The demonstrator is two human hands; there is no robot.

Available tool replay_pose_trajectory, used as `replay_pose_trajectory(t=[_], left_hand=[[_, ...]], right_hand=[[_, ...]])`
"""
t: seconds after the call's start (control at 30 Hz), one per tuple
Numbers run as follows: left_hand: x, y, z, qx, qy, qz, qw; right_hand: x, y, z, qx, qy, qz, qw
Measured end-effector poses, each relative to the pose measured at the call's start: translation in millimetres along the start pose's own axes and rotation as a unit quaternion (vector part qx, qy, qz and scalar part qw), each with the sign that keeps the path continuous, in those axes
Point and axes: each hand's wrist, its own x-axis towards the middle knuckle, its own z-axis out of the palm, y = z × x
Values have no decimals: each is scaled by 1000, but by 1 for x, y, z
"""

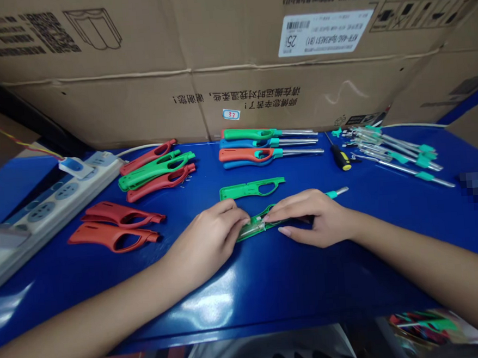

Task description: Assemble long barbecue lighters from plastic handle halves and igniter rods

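Note:
Between my hands an opened green lighter shell (252,230) lies on the blue table, with a clear inner tube in it. My left hand (213,230) pinches at its left end, fingers curled down on the shell. My right hand (313,217) rests over its handle end, fingertips pressed on parts inside; the thumb is held apart. A metal nozzle with a teal collar (337,192) sticks out beyond my right hand. Just behind lies the matching green half shell (251,189). My fingers hide the small parts at the middle of the shell.
Assembled lighters (268,154) lie at the back. Red and green shells (156,171) and orange-red shells (115,231) sit left, near a power strip (44,209). A screwdriver (339,155) and several nozzle assemblies (401,151) lie right. A cardboard box (136,110) stands behind.

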Motion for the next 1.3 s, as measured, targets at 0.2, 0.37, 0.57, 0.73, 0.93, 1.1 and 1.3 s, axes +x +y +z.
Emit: replay_pose_trajectory(t=[0.2,0.37,0.57,0.73,0.93,1.1,1.3], left_hand=[[-5,7,-3,35,-28,-9,999],[-6,9,0,31,-37,-25,999],[-2,7,0,-36,-7,-28,999],[-2,5,0,-68,-3,-48,997],[-1,4,0,-80,2,-52,995],[-1,1,2,-93,12,-52,994],[0,-1,1,-102,2,-53,993]], right_hand=[[1,0,0,9,0,1,1000],[-1,-1,1,-70,-12,-42,997],[-3,-6,4,-187,-24,-112,976],[-4,-4,-2,-190,59,-51,979],[-3,-1,-5,-194,40,22,980],[-4,3,-4,-173,9,42,984],[-5,5,-5,-150,18,31,988]])
